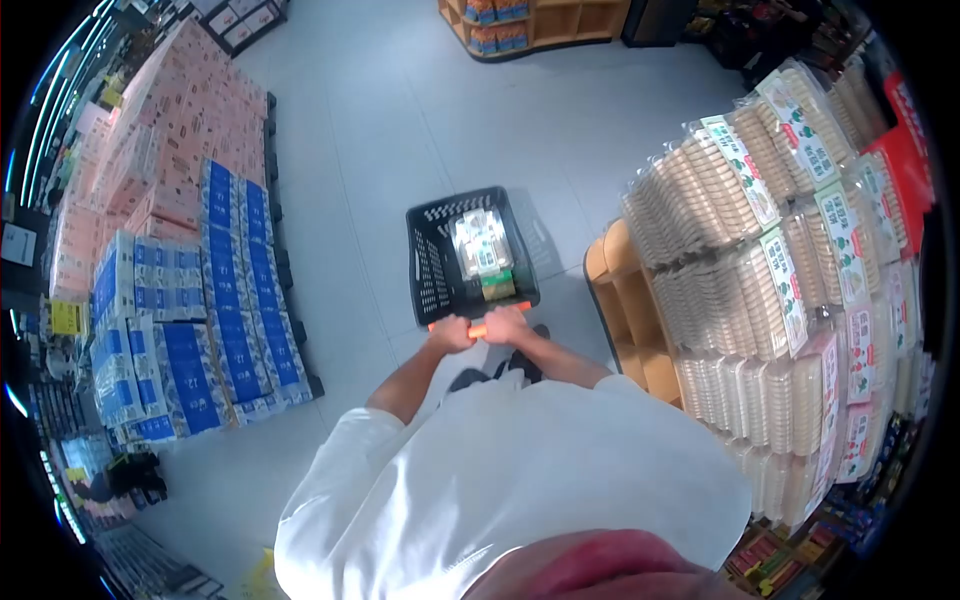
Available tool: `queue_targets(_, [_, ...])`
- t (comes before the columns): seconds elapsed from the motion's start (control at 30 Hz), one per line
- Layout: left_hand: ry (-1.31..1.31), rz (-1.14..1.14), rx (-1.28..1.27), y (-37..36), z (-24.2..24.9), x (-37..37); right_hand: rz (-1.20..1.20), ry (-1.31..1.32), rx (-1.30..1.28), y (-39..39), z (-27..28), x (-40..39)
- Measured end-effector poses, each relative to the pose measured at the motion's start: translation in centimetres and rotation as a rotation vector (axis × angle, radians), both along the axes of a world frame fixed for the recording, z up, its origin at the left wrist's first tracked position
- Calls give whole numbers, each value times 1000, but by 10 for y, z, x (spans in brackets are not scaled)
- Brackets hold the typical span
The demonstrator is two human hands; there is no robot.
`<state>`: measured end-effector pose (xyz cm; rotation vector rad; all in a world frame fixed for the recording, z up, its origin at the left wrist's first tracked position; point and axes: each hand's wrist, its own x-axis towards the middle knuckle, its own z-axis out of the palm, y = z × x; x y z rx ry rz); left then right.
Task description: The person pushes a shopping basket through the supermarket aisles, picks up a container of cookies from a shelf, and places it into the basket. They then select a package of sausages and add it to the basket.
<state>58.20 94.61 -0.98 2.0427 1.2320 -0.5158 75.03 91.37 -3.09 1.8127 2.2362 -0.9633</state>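
Note:
A black shopping basket [424, 262] with perforated sides is in front of me, with an orange handle [478, 330] along its near edge. My left hand [452, 335] is wrapped round the left part of the handle. Close beside it, my right hand [507, 325] grips the right part. Inside the basket lies a clear-and-white package [481, 243], with a smaller green-and-yellow pack [497, 285] at its near end. What the packages contain is too small to tell.
Stacked blue-and-white packs [225, 290] and pink cartons [190, 130] line the left side. A tall display of packaged egg-shaped goods [720, 190] stands on wooden shelving [628, 305] at the right. Ahead, across the grey floor [370, 110], is another wooden shelf unit [560, 22]. A person [790, 30] is at the upper right.

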Motion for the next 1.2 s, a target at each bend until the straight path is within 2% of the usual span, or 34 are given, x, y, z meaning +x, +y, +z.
queue_targets(0.07, [-24, -12, 64, 26, -18, -4, 42, 1, -15, 31, 19, 2])
queue_targets(0.1, [-18, 28, 89, 37, 0, 2, 46, 5, 64, 42, 9, 5])
queue_targets(0.27, [-8, 59, 93, 106, 10, 10, 103, -46, -71, 122, 19, 10])
queue_targets(0.37, [-69, 114, 60, 158, 31, 12, 108, -52, -56, 173, 14, 8])
queue_targets(0.57, [-67, 107, 132, 265, 8, 7, 75, -107, 18, 281, 3, 10])
queue_targets(0.83, [-119, 78, 218, 384, 4, 12, 123, -171, -38, 409, 11, 15])
queue_targets(1.2, [-117, 52, 161, 562, -5, 16, 107, -133, 11, 575, 15, 21])
